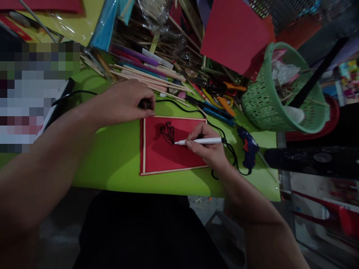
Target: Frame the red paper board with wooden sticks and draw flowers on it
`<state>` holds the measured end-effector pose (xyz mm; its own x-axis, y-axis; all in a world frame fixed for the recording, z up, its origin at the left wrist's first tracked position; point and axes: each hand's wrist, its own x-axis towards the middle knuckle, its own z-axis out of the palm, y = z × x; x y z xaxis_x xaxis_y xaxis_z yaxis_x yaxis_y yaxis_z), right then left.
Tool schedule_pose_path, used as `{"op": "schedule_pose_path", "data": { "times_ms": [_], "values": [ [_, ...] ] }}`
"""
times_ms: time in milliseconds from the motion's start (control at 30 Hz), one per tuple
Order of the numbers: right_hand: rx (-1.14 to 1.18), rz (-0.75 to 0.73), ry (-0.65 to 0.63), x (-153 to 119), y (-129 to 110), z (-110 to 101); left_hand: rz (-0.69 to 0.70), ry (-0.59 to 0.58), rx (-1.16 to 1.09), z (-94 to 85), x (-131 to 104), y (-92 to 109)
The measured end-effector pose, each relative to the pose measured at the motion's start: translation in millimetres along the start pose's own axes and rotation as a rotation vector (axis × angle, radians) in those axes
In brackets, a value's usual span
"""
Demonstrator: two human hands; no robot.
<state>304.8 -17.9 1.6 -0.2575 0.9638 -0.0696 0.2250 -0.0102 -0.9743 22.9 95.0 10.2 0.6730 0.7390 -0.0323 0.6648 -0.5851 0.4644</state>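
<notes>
Head view showed the right hand closed around a white marker, its tip just left of the fingers and touching black flower outlines drawn on a red card edged with thin sticks. Fingertips of the left hand, curled and flat, pressed the card's upper left corner, forearm stretched across the green table. No writing was readable; a blue glue gun lay just right of the marker hand.

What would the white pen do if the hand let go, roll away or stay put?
The white pen looks round and smooth, so it would probably roll a little. The red card under it lies flat with thin stick edging, which might stop it. It seems light and stiff.
</notes>
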Motion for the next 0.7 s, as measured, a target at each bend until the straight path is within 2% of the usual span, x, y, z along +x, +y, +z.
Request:
{"op": "schedule_pose_path", "data": {
  "times_ms": [700],
  "values": [
    [-0.020, 0.013, -0.016, -0.6, -2.5, 1.2, -0.011, 0.017, -0.016, 1.6, 0.6, 0.0]
  ]
}}
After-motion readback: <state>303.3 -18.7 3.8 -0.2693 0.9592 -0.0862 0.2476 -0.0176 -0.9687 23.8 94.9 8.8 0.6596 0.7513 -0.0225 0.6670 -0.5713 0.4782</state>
